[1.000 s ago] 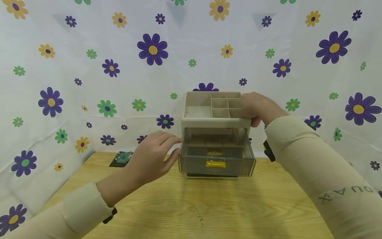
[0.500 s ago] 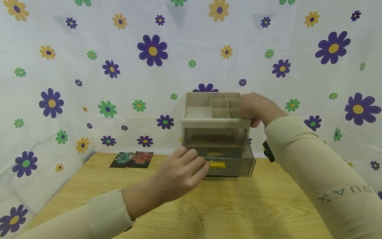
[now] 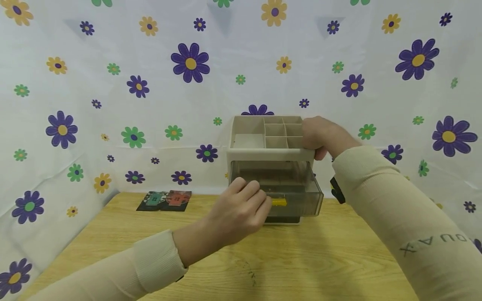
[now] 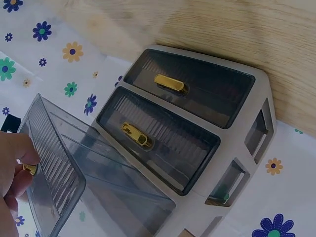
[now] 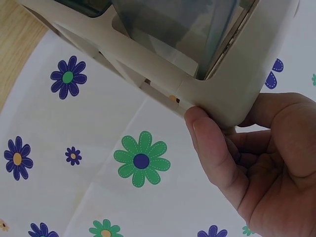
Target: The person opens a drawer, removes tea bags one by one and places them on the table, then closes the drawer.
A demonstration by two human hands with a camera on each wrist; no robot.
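Note:
A beige desktop organizer point(image 3: 271, 154) stands on the table, with an open-topped tray of compartments above its drawers. Its top drawer point(image 3: 303, 205), smoky and see-through, is pulled well out, and nothing shows inside it. My left hand point(image 3: 241, 211) pinches the gold handle point(image 4: 30, 168) on that drawer's front, as the left wrist view shows. With my right hand point(image 3: 324, 134) I grip the organizer's upper right edge, thumb on the side wall and fingers over the rim. Two lower drawers, a middle one point(image 4: 158, 138) and a bottom one point(image 4: 190, 91), are closed.
Two dark patterned cards, one with a green print point(image 3: 153, 200) and one with a red print point(image 3: 177, 200), lie at the table's back left. A flower-printed cloth point(image 3: 233, 50) hangs behind the wooden table point(image 3: 293, 263).
My left hand has gone from the drawer's left side to its front handle and taken hold of it. The drawer front now sits slightly higher. My right hand has kept its grip.

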